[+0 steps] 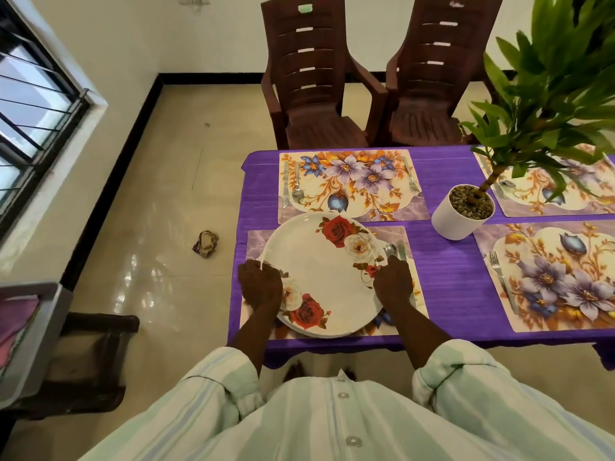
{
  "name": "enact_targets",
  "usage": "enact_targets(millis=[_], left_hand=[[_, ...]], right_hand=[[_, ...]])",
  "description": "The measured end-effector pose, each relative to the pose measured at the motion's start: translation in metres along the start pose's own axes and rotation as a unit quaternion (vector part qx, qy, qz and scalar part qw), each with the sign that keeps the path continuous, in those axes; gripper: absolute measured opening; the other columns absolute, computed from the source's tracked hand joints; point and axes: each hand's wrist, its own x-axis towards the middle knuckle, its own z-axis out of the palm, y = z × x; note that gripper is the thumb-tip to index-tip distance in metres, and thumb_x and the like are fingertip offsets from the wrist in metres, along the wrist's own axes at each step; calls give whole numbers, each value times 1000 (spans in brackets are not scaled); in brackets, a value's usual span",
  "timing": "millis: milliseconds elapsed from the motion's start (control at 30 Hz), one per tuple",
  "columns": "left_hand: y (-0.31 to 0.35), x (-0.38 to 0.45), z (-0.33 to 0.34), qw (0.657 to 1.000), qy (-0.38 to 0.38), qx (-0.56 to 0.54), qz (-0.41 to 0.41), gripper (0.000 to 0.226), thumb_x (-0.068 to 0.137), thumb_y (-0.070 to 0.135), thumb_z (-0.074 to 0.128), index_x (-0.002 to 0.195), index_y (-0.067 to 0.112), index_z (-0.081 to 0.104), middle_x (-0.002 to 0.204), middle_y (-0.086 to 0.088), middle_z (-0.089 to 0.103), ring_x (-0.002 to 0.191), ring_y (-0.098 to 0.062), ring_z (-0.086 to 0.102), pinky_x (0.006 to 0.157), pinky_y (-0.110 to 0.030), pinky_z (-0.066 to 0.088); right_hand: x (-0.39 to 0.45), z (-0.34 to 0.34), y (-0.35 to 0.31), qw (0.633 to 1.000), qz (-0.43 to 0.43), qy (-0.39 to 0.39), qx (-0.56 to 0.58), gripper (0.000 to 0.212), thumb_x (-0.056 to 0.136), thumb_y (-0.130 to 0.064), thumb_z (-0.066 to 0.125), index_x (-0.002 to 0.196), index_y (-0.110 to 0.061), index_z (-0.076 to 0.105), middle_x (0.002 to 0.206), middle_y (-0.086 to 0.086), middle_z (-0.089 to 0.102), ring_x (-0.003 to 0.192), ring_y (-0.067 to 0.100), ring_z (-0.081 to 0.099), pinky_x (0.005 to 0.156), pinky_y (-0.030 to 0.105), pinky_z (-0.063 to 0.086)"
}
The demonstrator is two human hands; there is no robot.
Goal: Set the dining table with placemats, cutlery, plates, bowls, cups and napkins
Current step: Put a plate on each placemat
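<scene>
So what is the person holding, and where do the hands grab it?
A white plate with roses, held by its rim: the left hand grips the left edge, and the right hand grips the right edge, above the near placemat.

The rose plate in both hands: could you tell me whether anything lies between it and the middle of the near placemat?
Nothing visible does. The rose plate hovers over the near placemat; the spoon and knife lie at the plate's right edge.

Pale green-white striped shirt (332, 424), white buttons down front, sleeves rolled to forearms.
</scene>
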Motion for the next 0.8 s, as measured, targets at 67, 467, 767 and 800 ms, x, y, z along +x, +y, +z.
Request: enact_targets(millis=[67,467,767,800], left_hand=[[4,-1,-2,1000,-10,-24,-2,33,96,31,54,114,4,54,114,-14,59,105,-29,58,84,-39,50],[13,3,-8,987,-63,-146,5,29,102,26,45,120,3,45,103,-8,56,75,-9,51,57,-17,39],[49,-13,33,955,-160,-250,1,17,98,33,46,103,25,60,107,-8,65,99,-26,61,88,-43,52],[57,-22,40,947,-178,-265,-6,18,98,32,47,104,25,63,108,-7,66,101,-26,61,91,-43,51]], right_hand=[[1,-1,-3,1000,4,2,-10,33,93,-20,62,124,-9,58,115,15,63,102,30,65,81,35,54],[-5,-22,-12,999,22,21,31,48,85,-17,67,129,-8,52,127,18,46,118,33,48,96,42,45],[-4,-60,43,896,108,41,428,22,98,-30,52,101,-16,68,95,2,72,91,22,68,75,37,57],[-4,-68,52,895,111,61,427,23,98,-29,51,102,-14,69,95,2,71,92,23,68,72,34,55]])
